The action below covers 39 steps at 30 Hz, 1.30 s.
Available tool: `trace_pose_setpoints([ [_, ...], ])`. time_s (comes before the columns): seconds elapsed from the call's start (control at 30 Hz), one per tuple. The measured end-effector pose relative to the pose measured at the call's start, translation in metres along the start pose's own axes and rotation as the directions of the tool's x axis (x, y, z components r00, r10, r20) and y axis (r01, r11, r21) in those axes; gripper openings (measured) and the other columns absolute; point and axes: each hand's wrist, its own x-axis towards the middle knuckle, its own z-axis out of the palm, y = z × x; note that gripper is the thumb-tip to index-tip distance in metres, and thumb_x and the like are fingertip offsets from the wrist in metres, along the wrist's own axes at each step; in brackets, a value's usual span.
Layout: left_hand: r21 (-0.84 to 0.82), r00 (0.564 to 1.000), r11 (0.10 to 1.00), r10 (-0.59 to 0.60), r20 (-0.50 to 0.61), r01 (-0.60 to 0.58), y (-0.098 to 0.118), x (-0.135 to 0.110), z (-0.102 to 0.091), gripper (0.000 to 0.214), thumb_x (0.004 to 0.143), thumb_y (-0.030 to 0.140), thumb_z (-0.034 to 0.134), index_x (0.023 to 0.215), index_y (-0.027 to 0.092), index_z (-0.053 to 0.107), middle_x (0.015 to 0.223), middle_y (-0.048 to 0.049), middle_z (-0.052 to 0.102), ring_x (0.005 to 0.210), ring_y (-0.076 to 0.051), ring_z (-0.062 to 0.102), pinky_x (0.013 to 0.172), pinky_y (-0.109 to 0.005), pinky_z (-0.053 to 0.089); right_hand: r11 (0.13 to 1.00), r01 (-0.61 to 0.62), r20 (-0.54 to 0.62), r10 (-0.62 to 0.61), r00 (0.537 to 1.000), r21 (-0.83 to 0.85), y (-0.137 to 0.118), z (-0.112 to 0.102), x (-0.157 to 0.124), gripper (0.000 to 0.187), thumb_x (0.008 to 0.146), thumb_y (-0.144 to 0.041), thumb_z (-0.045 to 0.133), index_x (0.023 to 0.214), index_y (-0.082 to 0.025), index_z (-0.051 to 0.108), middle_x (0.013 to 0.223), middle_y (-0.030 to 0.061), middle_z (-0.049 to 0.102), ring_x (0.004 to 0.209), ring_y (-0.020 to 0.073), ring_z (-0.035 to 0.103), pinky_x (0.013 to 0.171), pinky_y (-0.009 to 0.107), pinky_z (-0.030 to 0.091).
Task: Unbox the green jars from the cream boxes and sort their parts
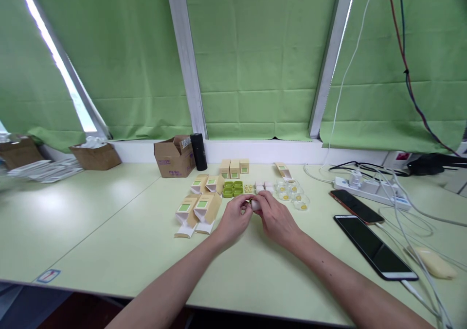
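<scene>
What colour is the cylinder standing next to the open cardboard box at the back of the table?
Black. The cylinder shows clearly in the head view, beside the cardboard box.

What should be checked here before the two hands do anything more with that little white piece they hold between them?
1. Small white plastic piece held by both the left hand and the right hand: ok.
2. How the piece is oriented: cannot tell, fingers hide it.
3. Green plastic cases lying close ahead: ok.
4. Open tan cardboard cartons beside the left hand: ok.
5. Two black phones apart from the hands, on the right: ok.
</scene>
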Motion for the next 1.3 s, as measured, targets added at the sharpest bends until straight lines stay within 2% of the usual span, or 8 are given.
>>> trace_pose_setpoints([
  [0.47,-0.068,0.999,0.997,-0.043,0.024,0.045,0.003,0.003,-0.001,0.029,0.096,0.021,0.052,0.115,0.020,0.073,0.112,-0.0081,0.077,0.099,-0.022,0.073,0.090,-0.036,0.059,0.996,-0.046,-0.016,0.047,0.999,0.071,0.004,0.003,-0.001,0.039,0.098,-0.014,0.043,0.136,-0.020,0.048,0.126,0.0174,0.059,0.097,0.0280,0.068,0.067,0.038,0.059],
  [0.57,-0.073,0.999,0.997,-0.029,0.033,0.031,0.000,0.001,-0.003,0.030,0.098,0.030,0.055,0.121,0.020,0.071,0.121,-0.0101,0.074,0.108,-0.023,0.069,0.097,-0.040,0.056,0.987,-0.065,-0.021,0.069,0.997,0.148,0.011,0.003,-0.002,0.033,0.102,-0.019,0.043,0.135,-0.021,0.049,0.125,0.0158,0.059,0.098,0.0271,0.068,0.070,0.039,0.060],
  [0.73,0.051,0.996,0.997,0.055,0.064,-0.058,-0.003,-0.004,-0.005,0.042,0.090,0.027,0.068,0.131,0.023,0.064,0.118,-0.0088,0.070,0.095,-0.021,0.065,0.090,-0.039,0.055,0.935,-0.109,-0.039,0.129,0.991,0.338,0.018,0.004,-0.006,0.031,0.099,-0.021,0.051,0.129,-0.025,0.054,0.124,0.0126,0.060,0.102,0.0255,0.066,0.079,0.040,0.060],
  [0.9,0.145,0.996,0.985,0.086,0.024,-0.089,-0.003,-0.006,-0.006,0.031,0.091,0.028,0.068,0.122,0.025,0.066,0.106,-0.0052,0.068,0.093,-0.021,0.062,0.088,-0.038,0.053,0.820,-0.190,-0.039,0.250,0.967,0.540,0.016,0.003,-0.002,0.023,0.097,-0.028,0.056,0.119,-0.024,0.060,0.115,0.0102,0.065,0.097,0.0237,0.063,0.080,0.039,0.056],
  [0.97,0.157,0.997,0.985,0.073,0.004,-0.073,-0.007,-0.005,-0.006,0.028,0.091,0.031,0.068,0.118,0.024,0.067,0.101,-0.0048,0.067,0.091,-0.021,0.062,0.084,-0.037,0.053,0.714,-0.263,-0.038,0.375,0.926,0.649,0.017,0.002,0.002,0.025,0.096,-0.036,0.059,0.116,-0.023,0.063,0.113,0.0095,0.067,0.094,0.0227,0.063,0.078,0.037,0.055],
  [1.07,0.141,0.998,0.990,0.038,-0.044,-0.032,-0.014,-0.002,-0.005,0.031,0.089,0.031,0.069,0.120,0.023,0.067,0.101,-0.0053,0.068,0.089,-0.021,0.063,0.078,-0.035,0.053,0.379,-0.334,0.080,0.551,0.831,0.863,0.024,0.002,0.006,0.039,0.092,-0.052,0.064,0.117,-0.022,0.065,0.107,0.0094,0.071,0.086,0.0207,0.064,0.070,0.033,0.053],
  [1.17,0.099,0.995,0.995,0.003,-0.102,0.008,-0.018,0.001,-0.005,0.036,0.090,0.031,0.068,0.124,0.021,0.066,0.106,-0.0067,0.069,0.089,-0.020,0.064,0.074,-0.032,0.052,0.039,-0.336,0.261,0.548,0.794,0.941,0.031,0.001,0.008,0.045,0.088,-0.060,0.067,0.108,-0.021,0.067,0.104,0.0102,0.072,0.082,0.0209,0.066,0.062,0.031,0.051],
  [1.3,0.053,0.985,0.997,-0.049,-0.168,0.059,-0.021,0.006,-0.007,0.040,0.090,0.033,0.068,0.127,0.020,0.064,0.108,-0.0073,0.069,0.085,-0.018,0.063,0.072,-0.031,0.051,-0.161,-0.324,0.359,0.514,0.779,0.932,0.035,-0.001,0.006,0.040,0.085,-0.057,0.073,0.104,-0.022,0.069,0.110,0.0106,0.073,0.085,0.0211,0.067,0.062,0.031,0.052],
])
